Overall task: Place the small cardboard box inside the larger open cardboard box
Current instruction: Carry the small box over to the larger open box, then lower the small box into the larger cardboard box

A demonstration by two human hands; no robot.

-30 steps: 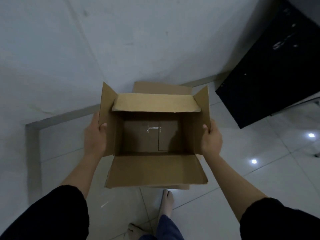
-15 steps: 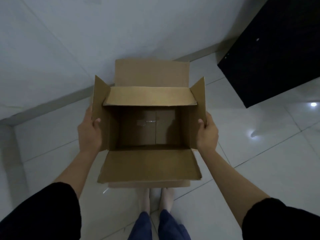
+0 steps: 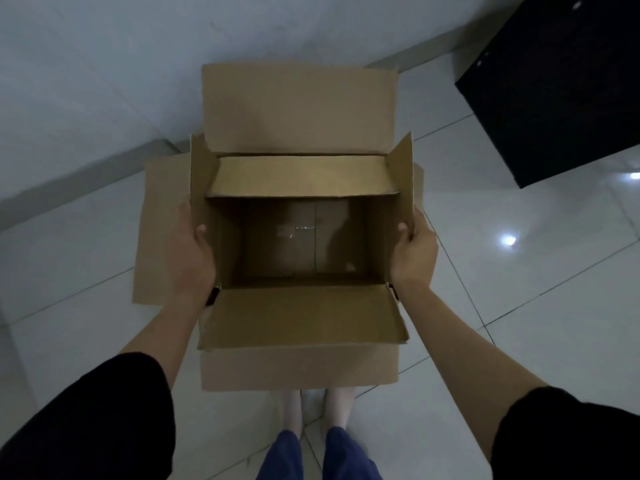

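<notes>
Head view looks straight down past two forearms at a stack of cardboard over a pale tiled floor (image 3: 554, 323). On the left, a black sleeve (image 3: 86, 420) ends at a bare forearm, and the left hand (image 3: 188, 251) clamps the left wall of the small cardboard box (image 3: 298, 237), fingers wrapped round the outside and the thumb hooked over the rim to the inside, beside the upright left flap. That box sits between the two hands, open at the top, its dark inside bare down to a taped seam on the bottom; its far flap leans inward and its near flap folds out toward the person. Beneath and around it lies the larger open cardboard box (image 3: 298, 372), its flaps showing on all sides: one spread out to the left behind the left hand, one standing up at the far side, one at the near side above the bare feet (image 3: 317, 407). Whether the small box rests inside the larger one or is held just above it, I cannot tell. On the right, the right hand (image 3: 414, 251) grips the right wall the same way, thumb inside. A black cabinet (image 3: 561, 84) stands at the far right.
</notes>
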